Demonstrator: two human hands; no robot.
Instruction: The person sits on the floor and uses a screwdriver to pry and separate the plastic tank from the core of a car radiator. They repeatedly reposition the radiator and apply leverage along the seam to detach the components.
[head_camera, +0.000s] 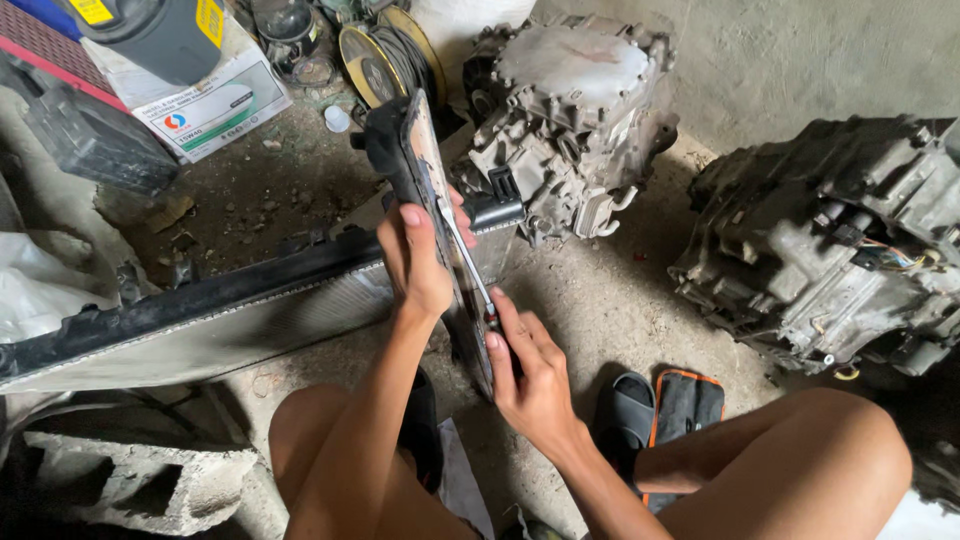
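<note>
- Dusty concrete floor (620, 300) of a workshop corner, oil stains and grit everywhere, bare wall behind. Only one view, from the head camera looking down between bare knees.
- Left hand (415, 265) is clamped round the edge of a flat black panel (415, 170) stood on its edge, fingers wrapped over the far side and thumb up near the top. The panel runs away from the body, tilting up and slightly left.
- Right hand (530, 375) sits lower and nearer the body, fingers curled tight on the bottom end of a slim metal wrench (465, 262).
- The wrench lies almost along the panel's right edge, long axis running from the right hand up and left; its head ends just right of the left thumb. So the working end is closer to the left hand, the handle end to the right.
- Behind the panel lies a long radiator (220, 310) with a black top bar, stretching off left.
- Two grimy gearbox housings: one (570, 110) straight ahead, one (830, 250) off to the right.
- Also around: a cardboard box (215, 105) top left with a grey jug (165, 35) on it, a concrete block (130, 470) bottom left, a black sandal (632, 408) beside an orange-trimmed pouch (688, 405).
</note>
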